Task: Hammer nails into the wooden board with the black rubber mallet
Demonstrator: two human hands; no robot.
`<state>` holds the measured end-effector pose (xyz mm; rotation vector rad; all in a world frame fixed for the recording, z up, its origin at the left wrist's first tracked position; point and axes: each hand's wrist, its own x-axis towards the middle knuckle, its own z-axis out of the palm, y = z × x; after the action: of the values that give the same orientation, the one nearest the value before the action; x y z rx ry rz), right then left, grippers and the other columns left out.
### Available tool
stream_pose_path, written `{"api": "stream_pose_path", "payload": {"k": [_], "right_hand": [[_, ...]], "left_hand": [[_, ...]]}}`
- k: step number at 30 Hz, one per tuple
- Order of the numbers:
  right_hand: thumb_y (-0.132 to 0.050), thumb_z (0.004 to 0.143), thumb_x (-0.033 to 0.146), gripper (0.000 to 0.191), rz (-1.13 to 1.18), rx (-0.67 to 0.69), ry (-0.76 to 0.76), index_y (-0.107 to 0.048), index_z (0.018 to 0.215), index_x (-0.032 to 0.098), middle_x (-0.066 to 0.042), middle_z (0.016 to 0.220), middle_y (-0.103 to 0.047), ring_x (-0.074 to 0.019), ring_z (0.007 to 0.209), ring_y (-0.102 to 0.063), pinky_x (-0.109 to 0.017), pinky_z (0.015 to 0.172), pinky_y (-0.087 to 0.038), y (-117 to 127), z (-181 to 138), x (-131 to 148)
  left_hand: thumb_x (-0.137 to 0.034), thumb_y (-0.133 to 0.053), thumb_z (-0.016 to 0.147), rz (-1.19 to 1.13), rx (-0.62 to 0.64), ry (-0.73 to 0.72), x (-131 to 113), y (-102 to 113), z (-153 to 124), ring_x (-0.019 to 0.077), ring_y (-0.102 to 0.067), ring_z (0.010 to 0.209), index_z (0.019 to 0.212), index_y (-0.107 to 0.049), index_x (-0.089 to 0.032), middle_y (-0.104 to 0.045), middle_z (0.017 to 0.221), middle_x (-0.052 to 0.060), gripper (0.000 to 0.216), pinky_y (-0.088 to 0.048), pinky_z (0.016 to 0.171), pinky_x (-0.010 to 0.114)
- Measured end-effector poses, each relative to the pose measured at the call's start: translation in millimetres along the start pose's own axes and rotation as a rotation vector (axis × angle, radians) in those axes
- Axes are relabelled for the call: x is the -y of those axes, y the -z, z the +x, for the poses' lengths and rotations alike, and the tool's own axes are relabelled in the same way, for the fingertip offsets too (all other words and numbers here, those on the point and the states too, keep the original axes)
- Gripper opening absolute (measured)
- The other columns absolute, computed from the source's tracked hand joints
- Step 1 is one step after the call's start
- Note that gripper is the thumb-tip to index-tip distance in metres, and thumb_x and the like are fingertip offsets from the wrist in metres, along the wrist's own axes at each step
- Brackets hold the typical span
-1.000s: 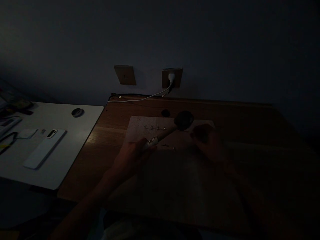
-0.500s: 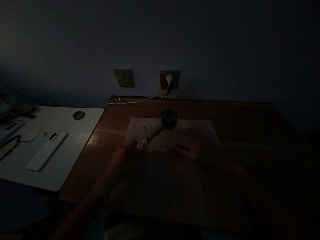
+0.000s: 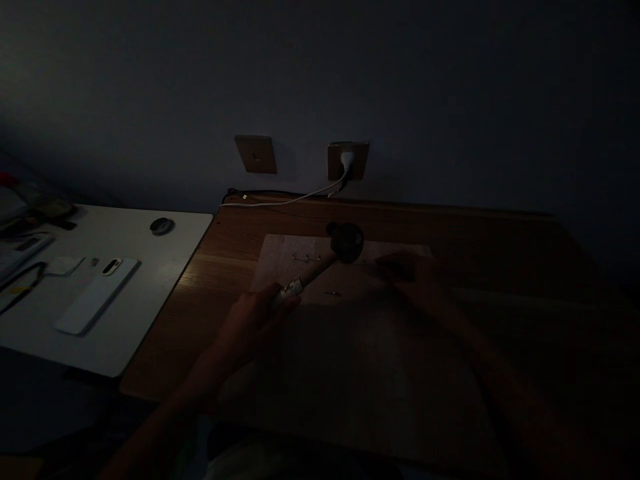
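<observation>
In dim light my left hand (image 3: 253,317) is wrapped round the light-coloured grip of a hammer (image 3: 316,268). Its dark, round head is raised over a pale board (image 3: 350,373). Beyond the hammer head, at the board's far right, my right hand (image 3: 413,275) is low with its fingertips drawn together by the surface. Whatever lies between those fingers is too dark to make out. A small, thin metal piece, like a nail (image 3: 332,293), rests on the board between the hands. Several tiny metal pieces (image 3: 307,258) are at the board's far edge, left of the hammer head.
The board lies on a wooden table (image 3: 200,320) against the wall. On the left, a white table (image 3: 150,280) holds a phone (image 3: 99,297), a round dark object (image 3: 162,227) and cables. A white cable (image 3: 300,198) runs to a wall socket (image 3: 349,161).
My right hand has moved away from me across the board, to its far edge, fingers now drawn together. The left hand still holds the hammer up. The view has shifted slightly.
</observation>
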<state>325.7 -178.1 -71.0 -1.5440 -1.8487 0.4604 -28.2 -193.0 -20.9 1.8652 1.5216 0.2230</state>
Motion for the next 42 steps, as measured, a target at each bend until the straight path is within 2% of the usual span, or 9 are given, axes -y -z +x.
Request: {"api": "stream_pose_path", "payload": {"k": [8, 24, 28, 31, 34, 37, 40, 42], "right_hand": [[-0.062, 0.094, 0.034, 0.019, -0.016, -0.042, 0.015, -0.079, 0.098, 0.027, -0.009, 0.105, -0.083, -0.0325, 0.099, -0.079, -0.055, 0.092, -0.063, -2, -1, -6], [-0.061, 0.095, 0.028, 0.018, -0.018, -0.079, 0.077, -0.078, 0.097, 0.034, -0.006, 0.103, -0.081, -0.0325, 0.102, -0.077, -0.055, 0.093, -0.064, -12, -6, -11], [-0.063, 0.097, 0.032, 0.02, 0.003, -0.097, 0.001, -0.079, 0.109, 0.031, -0.007, 0.109, -0.081, -0.0307, 0.102, -0.078, -0.051, 0.09, -0.064, -16, -6, -13], [-0.068, 0.093, 0.032, 0.029, 0.023, -0.086, -0.079, -0.075, 0.121, 0.029, -0.008, 0.108, -0.08, -0.0286, 0.093, -0.078, -0.048, 0.085, -0.064, -18, -5, -12], [-0.069, 0.092, 0.035, 0.031, 0.038, -0.087, -0.15, -0.072, 0.122, 0.027, -0.008, 0.098, -0.08, -0.029, 0.086, -0.078, -0.046, 0.079, -0.064, -17, -4, -6], [-0.071, 0.092, 0.04, 0.032, 0.028, -0.094, -0.203, -0.069, 0.121, 0.027, -0.009, 0.099, -0.081, -0.0311, 0.086, -0.078, -0.045, 0.076, -0.063, -14, -4, -1], [-0.076, 0.087, 0.04, 0.038, 0.029, -0.11, -0.206, -0.067, 0.123, 0.03, -0.011, 0.107, -0.081, -0.0339, 0.091, -0.078, -0.046, 0.075, -0.063, -7, -6, -2], [-0.077, 0.084, 0.04, 0.045, 0.007, -0.173, -0.161, -0.066, 0.127, 0.031, -0.012, 0.119, -0.078, -0.0367, 0.105, -0.076, -0.049, 0.084, -0.063, -2, -10, -6]], "left_hand": [[-0.066, -0.047, 0.098, 0.008, 0.008, 0.029, -1, 3, -2, 0.0198, -0.062, 0.062, 0.094, -0.066, -0.022, -0.064, 0.07, 0.003, 0.048, -0.03, 0.056, 0.026], [-0.064, -0.046, 0.098, -0.023, 0.015, -0.005, -2, -4, -3, 0.02, -0.062, 0.065, 0.095, -0.066, -0.021, -0.066, 0.074, 0.004, 0.047, -0.031, 0.056, 0.026], [-0.064, -0.046, 0.099, -0.008, 0.019, -0.028, -6, -6, 1, 0.0202, -0.063, 0.065, 0.096, -0.066, -0.021, -0.065, 0.073, 0.003, 0.047, -0.03, 0.057, 0.027], [-0.063, -0.046, 0.1, -0.016, 0.047, -0.075, -15, -7, 6, 0.0196, -0.063, 0.065, 0.096, -0.065, -0.021, -0.065, 0.072, 0.003, 0.047, -0.03, 0.058, 0.028], [-0.064, -0.047, 0.1, -0.042, 0.073, -0.126, -25, -9, 14, 0.0189, -0.062, 0.065, 0.092, -0.064, -0.02, -0.065, 0.071, 0.002, 0.048, -0.03, 0.058, 0.028], [-0.064, -0.048, 0.102, -0.042, 0.065, -0.167, -34, -14, 23, 0.0189, -0.062, 0.065, 0.093, -0.064, -0.02, -0.066, 0.072, 0.003, 0.047, -0.03, 0.058, 0.028], [-0.06, -0.049, 0.103, 0.009, 0.085, -0.183, -39, -19, 29, 0.0188, -0.064, 0.065, 0.096, -0.065, -0.02, -0.068, 0.076, 0.005, 0.043, -0.03, 0.057, 0.028], [-0.055, -0.052, 0.103, 0.073, 0.116, -0.166, -40, -21, 31, 0.0186, -0.064, 0.064, 0.099, -0.067, -0.02, -0.07, 0.078, 0.005, 0.038, -0.029, 0.056, 0.028]]}}
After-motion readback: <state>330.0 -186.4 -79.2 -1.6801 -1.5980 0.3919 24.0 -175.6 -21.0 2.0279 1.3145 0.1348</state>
